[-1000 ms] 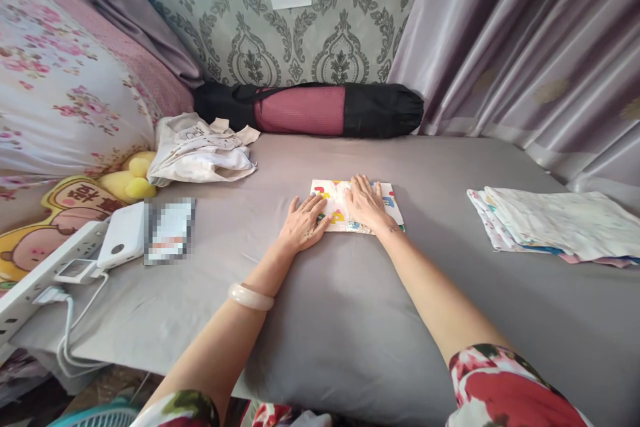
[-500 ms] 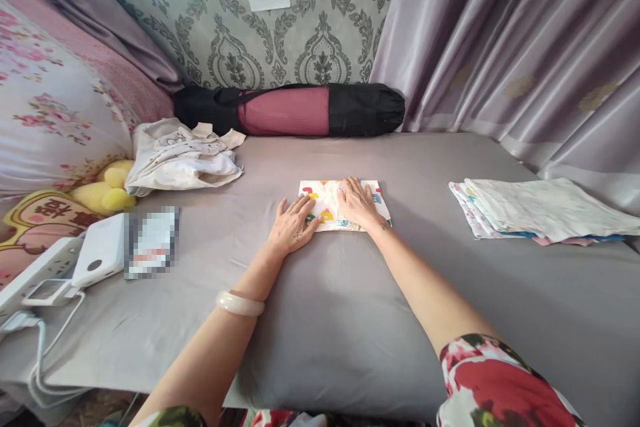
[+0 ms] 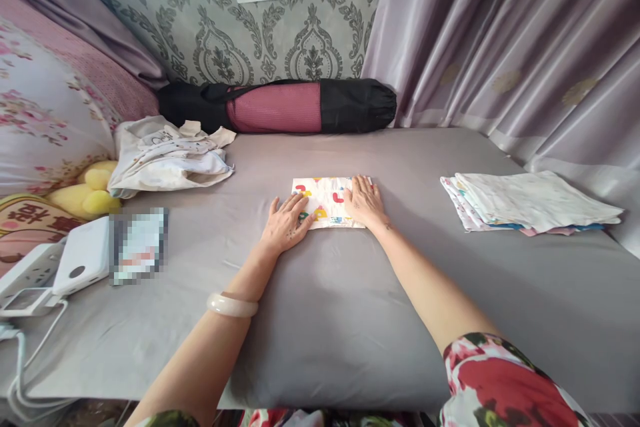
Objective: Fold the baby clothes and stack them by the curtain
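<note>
A small folded cloth (image 3: 324,200), white with coloured prints, lies flat on the grey bed sheet (image 3: 320,320) in the middle. My left hand (image 3: 286,223) rests flat with fingers spread on the cloth's near left corner. My right hand (image 3: 365,201) lies flat and open on the cloth's right end. A pale bangle (image 3: 231,305) circles my left wrist.
A stack of folded cloths (image 3: 525,210) lies to the right near the curtain. A crumpled white garment heap (image 3: 167,157) sits at the back left. A black and pink rolled bag (image 3: 280,107) lies against the wall. A white power bank (image 3: 80,263), cables and a yellow plush toy (image 3: 90,190) are at the left.
My right hand has slid rightward along the cloth to its right end, uncovering more of the print. The left hand stays at the left corner. The camera has turned slightly right.
</note>
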`<state>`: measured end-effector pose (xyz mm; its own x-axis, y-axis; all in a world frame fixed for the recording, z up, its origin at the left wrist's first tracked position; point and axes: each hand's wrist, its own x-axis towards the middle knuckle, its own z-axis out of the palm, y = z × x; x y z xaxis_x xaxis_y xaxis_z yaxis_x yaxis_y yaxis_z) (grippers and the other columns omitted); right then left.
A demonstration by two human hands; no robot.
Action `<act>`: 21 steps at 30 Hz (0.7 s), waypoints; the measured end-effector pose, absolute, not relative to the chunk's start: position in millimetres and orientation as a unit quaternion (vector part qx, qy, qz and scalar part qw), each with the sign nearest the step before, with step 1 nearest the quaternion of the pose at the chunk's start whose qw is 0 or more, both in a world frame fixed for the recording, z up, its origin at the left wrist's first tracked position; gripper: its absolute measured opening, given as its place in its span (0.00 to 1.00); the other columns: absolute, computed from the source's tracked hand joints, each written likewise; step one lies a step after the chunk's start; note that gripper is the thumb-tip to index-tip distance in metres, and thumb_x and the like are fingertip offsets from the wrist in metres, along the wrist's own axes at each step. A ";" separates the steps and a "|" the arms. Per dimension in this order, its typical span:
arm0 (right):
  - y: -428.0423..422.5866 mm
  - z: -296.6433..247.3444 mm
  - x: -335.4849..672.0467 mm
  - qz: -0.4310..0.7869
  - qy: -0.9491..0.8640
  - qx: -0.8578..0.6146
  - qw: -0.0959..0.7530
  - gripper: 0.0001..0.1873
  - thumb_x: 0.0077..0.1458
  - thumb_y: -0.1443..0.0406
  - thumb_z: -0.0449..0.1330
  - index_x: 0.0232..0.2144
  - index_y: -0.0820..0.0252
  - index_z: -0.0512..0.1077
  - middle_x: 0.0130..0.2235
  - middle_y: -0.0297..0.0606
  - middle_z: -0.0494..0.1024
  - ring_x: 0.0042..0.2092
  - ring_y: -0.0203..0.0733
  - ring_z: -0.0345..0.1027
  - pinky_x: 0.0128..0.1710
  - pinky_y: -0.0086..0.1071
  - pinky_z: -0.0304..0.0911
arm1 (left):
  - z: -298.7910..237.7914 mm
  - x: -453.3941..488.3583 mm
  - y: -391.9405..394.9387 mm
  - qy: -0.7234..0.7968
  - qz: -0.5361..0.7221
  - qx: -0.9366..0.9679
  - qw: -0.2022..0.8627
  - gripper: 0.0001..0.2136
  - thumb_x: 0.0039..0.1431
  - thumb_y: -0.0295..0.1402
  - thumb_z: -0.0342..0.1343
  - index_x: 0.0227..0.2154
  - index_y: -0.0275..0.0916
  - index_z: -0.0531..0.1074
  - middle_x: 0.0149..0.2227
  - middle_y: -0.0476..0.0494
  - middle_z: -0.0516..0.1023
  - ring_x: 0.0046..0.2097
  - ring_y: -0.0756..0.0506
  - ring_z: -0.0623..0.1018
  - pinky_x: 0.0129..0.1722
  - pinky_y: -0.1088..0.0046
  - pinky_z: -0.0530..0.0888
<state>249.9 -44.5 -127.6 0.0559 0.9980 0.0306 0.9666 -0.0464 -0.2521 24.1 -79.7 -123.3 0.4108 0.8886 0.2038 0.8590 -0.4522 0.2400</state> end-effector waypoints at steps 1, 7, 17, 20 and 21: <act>-44.4 -126.6 250.3 0.083 -0.681 -0.720 0.105 0.33 0.66 0.58 0.35 0.66 0.71 0.51 0.69 0.47 0.47 0.70 0.48 0.36 0.67 0.45 0.34 | -123.4 23.9 -79.7 0.521 0.152 0.838 0.049 0.23 0.67 0.46 0.40 0.60 0.44 0.62 0.64 0.39 0.63 0.66 0.40 0.60 0.65 0.50 0.48; -57.8 -114.9 251.1 0.106 -0.686 -0.712 0.101 0.33 0.66 0.57 0.33 0.66 0.69 0.50 0.69 0.48 0.47 0.70 0.48 0.36 0.67 0.48 0.34 | -120.6 24.6 -81.5 0.521 0.147 0.839 0.057 0.24 0.68 0.45 0.38 0.60 0.41 0.61 0.65 0.38 0.62 0.66 0.40 0.59 0.65 0.48 0.49; -86.9 -117.7 229.4 0.032 -0.719 -0.690 0.081 0.33 0.65 0.51 0.37 0.66 0.61 0.52 0.69 0.49 0.46 0.69 0.54 0.36 0.63 0.59 0.36 | -121.3 24.2 -82.9 0.494 0.137 0.858 0.039 0.29 0.65 0.52 0.40 0.63 0.41 0.58 0.66 0.36 0.58 0.68 0.39 0.56 0.65 0.48 0.47; -87.0 -120.9 227.5 0.026 -0.719 -0.689 0.081 0.32 0.65 0.52 0.39 0.65 0.62 0.53 0.69 0.49 0.48 0.69 0.55 0.37 0.63 0.61 0.36 | -122.2 23.2 -81.5 0.494 0.135 0.857 0.046 0.30 0.64 0.53 0.42 0.64 0.42 0.57 0.66 0.36 0.58 0.67 0.38 0.57 0.65 0.48 0.49; -86.6 -121.1 227.3 0.029 -0.718 -0.691 0.080 0.32 0.65 0.52 0.39 0.65 0.61 0.53 0.69 0.49 0.47 0.69 0.54 0.36 0.63 0.61 0.36 | -122.1 22.9 -81.1 0.496 0.136 0.856 0.048 0.30 0.64 0.53 0.42 0.64 0.42 0.57 0.66 0.36 0.58 0.67 0.38 0.57 0.65 0.49 0.49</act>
<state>227.3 -86.6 -121.1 -0.0336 0.9967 0.0742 0.9873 0.0446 -0.1523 22.9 -81.1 -122.1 0.4711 0.8626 0.1847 0.8364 -0.5033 0.2171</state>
